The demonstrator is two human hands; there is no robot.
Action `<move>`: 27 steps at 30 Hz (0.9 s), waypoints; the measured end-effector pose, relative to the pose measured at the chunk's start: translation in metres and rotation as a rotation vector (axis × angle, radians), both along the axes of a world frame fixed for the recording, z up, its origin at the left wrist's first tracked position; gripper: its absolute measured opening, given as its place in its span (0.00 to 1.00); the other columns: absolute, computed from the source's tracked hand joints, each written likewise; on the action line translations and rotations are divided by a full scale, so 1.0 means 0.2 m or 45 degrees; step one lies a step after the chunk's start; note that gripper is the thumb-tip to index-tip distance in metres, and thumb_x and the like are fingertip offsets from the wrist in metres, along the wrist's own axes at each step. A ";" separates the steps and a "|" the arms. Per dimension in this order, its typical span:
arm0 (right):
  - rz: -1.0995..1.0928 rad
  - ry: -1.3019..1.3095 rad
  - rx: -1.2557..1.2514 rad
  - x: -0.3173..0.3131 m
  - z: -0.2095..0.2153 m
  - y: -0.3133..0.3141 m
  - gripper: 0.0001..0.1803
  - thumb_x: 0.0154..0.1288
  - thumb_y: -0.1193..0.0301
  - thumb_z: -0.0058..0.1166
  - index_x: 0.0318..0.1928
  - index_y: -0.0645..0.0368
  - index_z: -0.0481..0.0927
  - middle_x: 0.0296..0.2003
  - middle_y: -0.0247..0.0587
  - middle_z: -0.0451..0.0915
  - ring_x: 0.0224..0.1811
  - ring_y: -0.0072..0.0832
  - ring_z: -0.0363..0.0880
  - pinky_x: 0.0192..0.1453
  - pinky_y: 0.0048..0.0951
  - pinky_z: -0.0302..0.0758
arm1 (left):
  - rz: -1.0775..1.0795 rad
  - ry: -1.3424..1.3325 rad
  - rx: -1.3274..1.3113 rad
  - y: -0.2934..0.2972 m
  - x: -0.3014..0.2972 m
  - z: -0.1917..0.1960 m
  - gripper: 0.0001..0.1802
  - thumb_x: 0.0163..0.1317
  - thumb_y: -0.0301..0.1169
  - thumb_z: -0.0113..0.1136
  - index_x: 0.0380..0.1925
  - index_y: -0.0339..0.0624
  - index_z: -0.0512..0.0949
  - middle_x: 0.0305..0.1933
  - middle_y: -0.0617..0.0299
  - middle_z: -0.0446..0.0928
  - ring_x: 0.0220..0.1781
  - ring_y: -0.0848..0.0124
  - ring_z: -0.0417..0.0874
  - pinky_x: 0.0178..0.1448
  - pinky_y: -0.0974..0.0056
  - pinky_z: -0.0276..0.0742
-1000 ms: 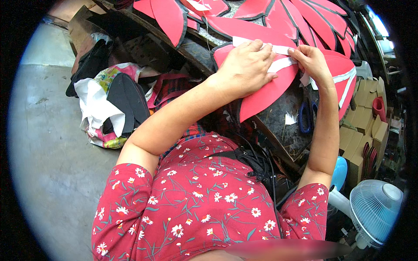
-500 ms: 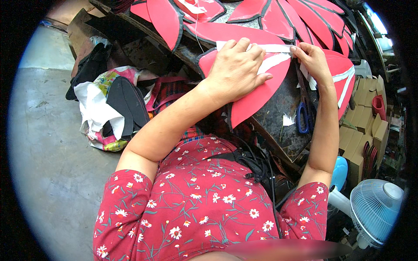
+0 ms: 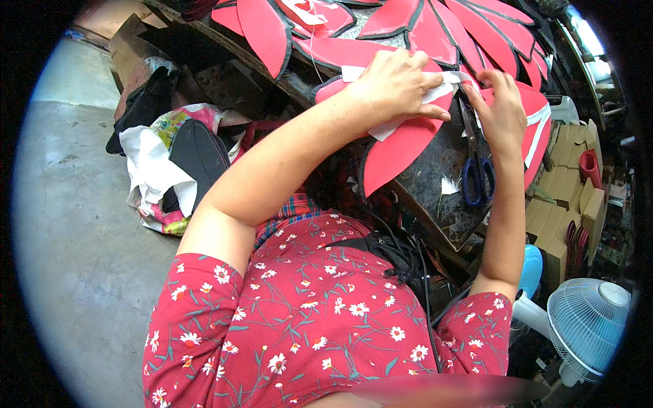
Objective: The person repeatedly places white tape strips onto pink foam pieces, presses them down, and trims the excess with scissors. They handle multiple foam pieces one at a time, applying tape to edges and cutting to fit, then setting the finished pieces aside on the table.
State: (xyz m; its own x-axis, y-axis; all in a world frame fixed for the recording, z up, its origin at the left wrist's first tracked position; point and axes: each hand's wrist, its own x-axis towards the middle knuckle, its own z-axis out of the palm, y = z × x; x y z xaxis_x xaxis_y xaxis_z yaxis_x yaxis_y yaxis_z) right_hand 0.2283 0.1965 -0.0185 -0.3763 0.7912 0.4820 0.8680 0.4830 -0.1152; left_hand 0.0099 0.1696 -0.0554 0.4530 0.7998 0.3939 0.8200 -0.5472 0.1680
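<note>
A red petal-shaped foam piece (image 3: pixel 398 146) lies on a dark worktable (image 3: pixel 442 197) in front of me. A white paper strip (image 3: pixel 435 95) runs across its upper part. My left hand (image 3: pixel 398 81) lies flat on the strip and the petal, fingers spread and pressing down. My right hand (image 3: pixel 503 109) rests on the strip's right end, fingers bent over it. Blue-handled scissors (image 3: pixel 476 173) lie on the table just below my right hand. Whether my right hand pinches the strip cannot be seen clearly.
More red petals (image 3: pixel 435 27) with dark edges lie spread across the back of the table. A heap of cloth and bags (image 3: pixel 170 163) sits on the concrete floor (image 3: pixel 75 224) at left. Cardboard boxes (image 3: pixel 571 190) stand at right, a white fan (image 3: pixel 588 326) at lower right.
The petal and my hands sit slightly lower and further right in view. My left hand slid right along the white strip; the scissors below my right hand now show more fully.
</note>
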 end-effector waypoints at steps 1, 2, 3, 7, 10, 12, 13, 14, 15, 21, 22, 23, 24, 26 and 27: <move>0.041 0.042 0.033 0.04 0.02 -0.07 0.15 0.62 0.58 0.65 0.41 0.54 0.81 0.33 0.40 0.80 0.38 0.39 0.83 0.42 0.40 0.77 | -0.008 0.033 -0.052 0.02 0.00 0.00 0.39 0.55 0.73 0.52 0.55 0.58 0.81 0.43 0.51 0.79 0.47 0.54 0.83 0.42 0.53 0.81; -0.039 0.060 -0.165 0.08 0.04 -0.14 0.15 0.62 0.59 0.65 0.40 0.55 0.80 0.32 0.41 0.80 0.37 0.39 0.82 0.40 0.39 0.76 | -0.011 0.076 -0.103 0.03 0.00 0.01 0.41 0.55 0.74 0.51 0.57 0.59 0.80 0.44 0.50 0.79 0.47 0.53 0.83 0.42 0.52 0.81; -0.105 0.086 -0.362 0.13 0.06 -0.21 0.15 0.62 0.59 0.65 0.40 0.56 0.80 0.32 0.42 0.80 0.35 0.38 0.81 0.39 0.39 0.75 | -0.003 0.073 -0.136 0.03 0.01 0.01 0.42 0.55 0.75 0.50 0.58 0.59 0.79 0.44 0.49 0.79 0.47 0.53 0.83 0.43 0.51 0.81; -0.344 -0.168 -0.897 0.24 0.07 -0.47 0.17 0.60 0.61 0.67 0.40 0.59 0.79 0.31 0.44 0.79 0.33 0.40 0.80 0.39 0.40 0.74 | 0.059 0.061 -0.121 0.00 0.02 0.00 0.43 0.56 0.74 0.50 0.61 0.57 0.77 0.47 0.48 0.78 0.51 0.53 0.81 0.49 0.51 0.80; -0.381 -0.067 -0.741 0.25 0.06 -0.59 0.19 0.58 0.61 0.69 0.42 0.59 0.79 0.32 0.42 0.81 0.35 0.41 0.82 0.41 0.41 0.76 | 0.054 -0.039 0.002 -0.07 -0.05 0.00 0.40 0.59 0.68 0.53 0.61 0.52 0.77 0.49 0.51 0.77 0.54 0.55 0.78 0.54 0.53 0.77; -0.576 -0.135 -0.804 0.25 0.06 -0.62 0.21 0.57 0.59 0.70 0.44 0.57 0.79 0.33 0.40 0.83 0.37 0.40 0.84 0.41 0.40 0.77 | 0.058 -0.029 -0.162 -0.13 -0.12 0.01 0.37 0.63 0.60 0.57 0.61 0.44 0.76 0.53 0.55 0.77 0.57 0.58 0.76 0.60 0.54 0.73; -0.576 -0.166 -0.809 0.25 0.06 -0.63 0.20 0.57 0.59 0.70 0.44 0.56 0.80 0.32 0.40 0.83 0.36 0.40 0.84 0.41 0.40 0.77 | 0.061 0.017 -0.167 -0.18 -0.15 0.01 0.36 0.62 0.59 0.57 0.60 0.43 0.76 0.55 0.55 0.77 0.57 0.58 0.75 0.61 0.53 0.72; -0.597 -0.195 -0.820 0.26 0.06 -0.62 0.20 0.57 0.59 0.70 0.45 0.56 0.81 0.31 0.39 0.83 0.35 0.40 0.84 0.41 0.40 0.77 | 0.063 0.045 -0.126 -0.23 -0.17 0.00 0.36 0.62 0.59 0.57 0.60 0.42 0.76 0.57 0.54 0.77 0.58 0.58 0.75 0.63 0.52 0.71; -0.606 -0.217 -0.829 0.28 0.05 -0.61 0.20 0.57 0.59 0.70 0.45 0.55 0.82 0.30 0.39 0.84 0.34 0.39 0.84 0.41 0.39 0.78 | 0.063 0.060 -0.059 -0.27 -0.19 0.00 0.36 0.62 0.58 0.57 0.60 0.41 0.76 0.59 0.54 0.76 0.58 0.58 0.75 0.64 0.51 0.69; -0.332 0.405 -1.006 0.45 0.02 -0.49 0.10 0.62 0.70 0.64 0.42 0.61 0.84 0.25 0.33 0.83 0.28 0.21 0.81 0.35 0.26 0.75 | 0.099 0.040 -0.066 -0.41 -0.13 -0.02 0.52 0.56 0.68 0.57 0.66 0.34 0.69 0.70 0.39 0.66 0.74 0.45 0.63 0.76 0.43 0.58; -0.239 0.554 -1.104 0.48 0.01 -0.47 0.10 0.63 0.71 0.64 0.42 0.62 0.83 0.25 0.31 0.81 0.27 0.19 0.80 0.33 0.24 0.74 | 0.109 0.051 -0.073 -0.43 -0.13 -0.02 0.52 0.55 0.68 0.58 0.67 0.34 0.68 0.70 0.39 0.66 0.75 0.44 0.62 0.76 0.43 0.58; -0.210 0.715 -1.226 0.50 0.01 -0.46 0.09 0.64 0.71 0.64 0.41 0.62 0.82 0.24 0.29 0.80 0.27 0.16 0.78 0.32 0.21 0.72 | 0.124 0.089 -0.095 -0.43 -0.13 -0.02 0.53 0.55 0.68 0.58 0.67 0.34 0.68 0.71 0.40 0.65 0.75 0.43 0.62 0.77 0.42 0.57; -0.199 0.884 -1.369 0.52 0.02 -0.46 0.08 0.64 0.72 0.63 0.41 0.62 0.81 0.24 0.28 0.79 0.26 0.14 0.76 0.30 0.19 0.70 | 0.142 0.094 -0.119 -0.44 -0.12 -0.02 0.53 0.52 0.67 0.62 0.67 0.36 0.68 0.72 0.40 0.64 0.75 0.43 0.62 0.76 0.40 0.57; -0.205 0.840 -1.404 0.54 0.03 -0.46 0.09 0.64 0.71 0.64 0.41 0.59 0.80 0.23 0.25 0.77 0.25 0.13 0.74 0.29 0.17 0.68 | 0.150 0.052 -0.137 -0.45 -0.12 -0.02 0.53 0.49 0.67 0.64 0.67 0.40 0.69 0.71 0.39 0.64 0.75 0.42 0.62 0.76 0.38 0.56; -0.226 0.817 -1.432 0.54 0.04 -0.46 0.09 0.64 0.70 0.65 0.42 0.58 0.80 0.23 0.24 0.76 0.24 0.12 0.73 0.29 0.16 0.66 | 0.164 0.038 -0.114 -0.45 -0.13 -0.02 0.53 0.48 0.67 0.66 0.67 0.42 0.69 0.71 0.38 0.64 0.75 0.41 0.62 0.76 0.37 0.55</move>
